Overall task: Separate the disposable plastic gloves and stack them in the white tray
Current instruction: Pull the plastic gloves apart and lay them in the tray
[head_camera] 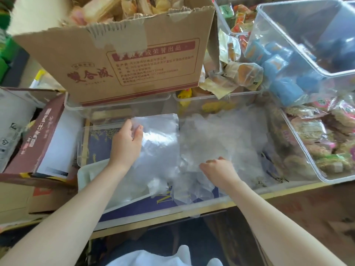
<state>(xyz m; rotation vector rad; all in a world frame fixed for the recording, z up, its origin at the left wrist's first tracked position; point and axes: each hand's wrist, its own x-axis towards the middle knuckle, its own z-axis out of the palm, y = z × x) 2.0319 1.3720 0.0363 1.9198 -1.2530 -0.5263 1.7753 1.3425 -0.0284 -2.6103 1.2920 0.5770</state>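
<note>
left hand [127, 139] grips the upper left corner of a flat stack of gloves [159, 143], fingers curled over its edge. right hand [218, 168] is palm down, fingers curled into a loose heap of gloves [221, 135]; the fingertips are buried in the film, so how much the grip holds cannot be told.

containers:
- white tray [90, 173]: below the left hand, under the forearm, its near part covered by crumpled gloves; how far the flat stack lies inside it is hard to make out.
- clear bin [299, 150]: surrounds the right hand and holds the loose heap; its near wall runs below both wrists.
- cardboard box [123, 62]: above the left hand, open, with wrapped snacks inside, blurred.
- clear tub [307, 45]: up and right of the right hand, tilted, with blue packets [276, 64] seen through its wall.
- snack packs [326, 139]: right of the right hand, beyond the bin wall, cut off at the edge.

the table [211, 208] edge shows as a pale strip below the bin.
</note>
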